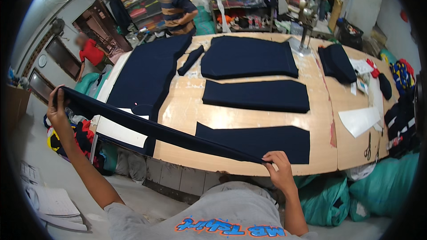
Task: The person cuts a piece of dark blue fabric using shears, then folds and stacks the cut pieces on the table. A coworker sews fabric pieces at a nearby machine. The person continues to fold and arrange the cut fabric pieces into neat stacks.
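A long navy fabric strip (147, 126) stretches between my hands, folded narrow and held above the table's near edge. Its far left end is gripped by my raised left hand (57, 106), fingers closed round it. My right hand (278, 165) pinches the other end near the front edge. Beneath and behind the strip lie stacks of cut navy fabric: a short panel (271, 142), a rectangular stack (255, 96), a wider stack (249, 58) and a large spread (144, 69) at the left. A white paper pattern (120, 132) rests on the left spread, partly covered by the strip.
The wooden table (324, 146) carries scissors (368, 146), a white pattern piece (359, 121) and a cutting machine (304, 40) at the back. Green sacks (327, 200) crowd the right front. One person (175, 9) stands behind the table, another (91, 53) at the far left.
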Available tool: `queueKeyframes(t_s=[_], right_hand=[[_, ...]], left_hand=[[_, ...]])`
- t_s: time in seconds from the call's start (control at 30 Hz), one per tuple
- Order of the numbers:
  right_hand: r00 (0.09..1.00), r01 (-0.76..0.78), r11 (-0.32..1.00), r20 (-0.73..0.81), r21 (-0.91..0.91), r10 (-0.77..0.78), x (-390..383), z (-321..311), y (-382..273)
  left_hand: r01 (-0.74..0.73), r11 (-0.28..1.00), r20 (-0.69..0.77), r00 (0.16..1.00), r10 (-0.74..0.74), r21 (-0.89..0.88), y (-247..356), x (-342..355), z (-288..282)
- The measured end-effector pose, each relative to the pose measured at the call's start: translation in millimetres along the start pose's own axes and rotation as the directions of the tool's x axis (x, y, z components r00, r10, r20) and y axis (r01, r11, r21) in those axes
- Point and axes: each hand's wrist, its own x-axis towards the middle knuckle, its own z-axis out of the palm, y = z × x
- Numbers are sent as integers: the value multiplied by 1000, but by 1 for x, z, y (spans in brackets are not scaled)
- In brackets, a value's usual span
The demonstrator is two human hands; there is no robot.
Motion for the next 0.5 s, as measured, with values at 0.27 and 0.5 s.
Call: queueKeyframes(t_s=[0.27,0.5], right_hand=[[968,28,989,242,144,-63,10,-6,-43],[878,3,967,462,254,-124,0,27,-55]], left_hand=[[92,989,-98,990,-104,-118,-49,-6,-16],[178,981,-200,961,-191,-78,-88,-21,-33]])
